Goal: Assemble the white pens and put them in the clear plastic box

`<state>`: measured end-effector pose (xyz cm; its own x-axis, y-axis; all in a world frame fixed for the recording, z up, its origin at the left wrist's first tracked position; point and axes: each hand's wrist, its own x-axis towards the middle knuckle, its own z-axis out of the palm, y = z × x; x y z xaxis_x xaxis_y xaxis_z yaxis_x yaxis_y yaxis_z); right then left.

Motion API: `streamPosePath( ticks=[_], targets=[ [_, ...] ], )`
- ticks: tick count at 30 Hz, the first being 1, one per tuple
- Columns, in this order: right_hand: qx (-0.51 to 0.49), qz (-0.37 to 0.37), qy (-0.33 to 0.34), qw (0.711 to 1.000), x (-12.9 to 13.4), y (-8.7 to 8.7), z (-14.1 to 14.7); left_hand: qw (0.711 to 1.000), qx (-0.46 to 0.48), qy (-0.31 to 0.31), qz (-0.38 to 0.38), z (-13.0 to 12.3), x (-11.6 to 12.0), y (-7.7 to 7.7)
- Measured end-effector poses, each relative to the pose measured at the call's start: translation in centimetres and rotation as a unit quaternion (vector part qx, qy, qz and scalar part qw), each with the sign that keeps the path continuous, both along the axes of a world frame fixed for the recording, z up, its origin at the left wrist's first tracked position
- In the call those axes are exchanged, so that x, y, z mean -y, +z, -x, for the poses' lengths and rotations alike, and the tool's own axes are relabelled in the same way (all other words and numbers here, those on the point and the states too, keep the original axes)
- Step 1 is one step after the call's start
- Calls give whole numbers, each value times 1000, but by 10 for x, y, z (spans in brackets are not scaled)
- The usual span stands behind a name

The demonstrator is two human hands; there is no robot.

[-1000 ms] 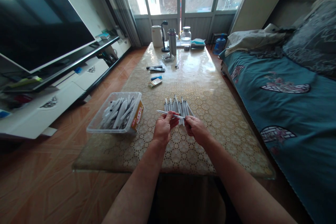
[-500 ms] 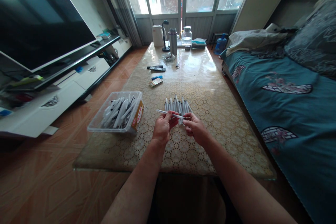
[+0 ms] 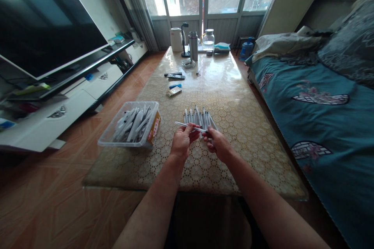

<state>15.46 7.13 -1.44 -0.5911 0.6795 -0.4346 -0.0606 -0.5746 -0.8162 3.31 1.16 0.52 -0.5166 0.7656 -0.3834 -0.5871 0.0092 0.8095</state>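
Observation:
A slim white pen [image 3: 180, 123] is held nearly level above the table, its far end pointing left. My left hand [image 3: 181, 141] pinches it around the middle between thumb and fingers. At its right end, where a small dark part shows, my right hand [image 3: 218, 144] is closed with thumb and forefinger; the fingers partly hide that end. Just beyond both hands lies a row of similar white pens [image 3: 196, 113] with dark ends, side by side, their near ends partly covered by the hands. To the left stands a clear plastic box [image 3: 105, 142] holding many loose white pens or pen parts.
The table [image 3: 239, 163] has a patterned cover. Beyond the pens lie a small carton [image 3: 174, 92], a blue object [image 3: 175, 85] and remote controls [image 3: 174, 76]. A thermos [image 3: 193, 46], kettle [image 3: 176, 40] and glass jug [image 3: 208, 41] stand at the far end. A bed [image 3: 321, 124] flanks the right side.
My right hand has shifted slightly right along the pen's end, and a dark part shows there now. The left hand keeps its hold almost unmoved.

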Motion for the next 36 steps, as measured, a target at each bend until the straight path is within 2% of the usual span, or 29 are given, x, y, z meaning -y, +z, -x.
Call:
streamPosePath(
  ticks=[2, 5, 9, 12, 15, 17, 21, 25, 32, 34, 36],
  targets=[
    [15, -9, 5, 1000, -1, -2, 0, 1000, -1, 0, 2, 0, 0, 1],
    [-19, -33, 12, 999, -1, -3, -1, 1000, -1, 7, 2, 0, 0, 1],
    [-47, -1, -3, 999, 0, 1, -1, 1000, 0, 10, 0, 1, 0, 1],
    [-29, 16, 17, 999, -1, 0, 0, 1000, -2, 4, -3, 1, 0, 0],
    [4, -9, 35, 999, 0, -3, 0, 1000, 0, 5, 2, 1, 0, -1],
    [-13, -21, 36, 999, 0, -3, 0, 1000, 4, 9, 8, 2, 0, -1],
    [-60, 12, 38, 997, 1, 0, -1, 1000, 0, 10, 11, 3, 0, -1],
    [-54, 38, 49, 997, -1, -1, -1, 1000, -4, -4, 21, 2, -1, -2],
    [-13, -14, 119, 993, -4, 1, -8, 998, -8, 56, 20, 4, -3, -3],
    [27, -39, 161, 986, -9, 4, -14, 997, -5, 78, 13, 7, -3, -4],
    [94, -86, 227, 966, -18, 6, -24, 995, 1, 99, 3, 12, -3, -5]
  ],
)
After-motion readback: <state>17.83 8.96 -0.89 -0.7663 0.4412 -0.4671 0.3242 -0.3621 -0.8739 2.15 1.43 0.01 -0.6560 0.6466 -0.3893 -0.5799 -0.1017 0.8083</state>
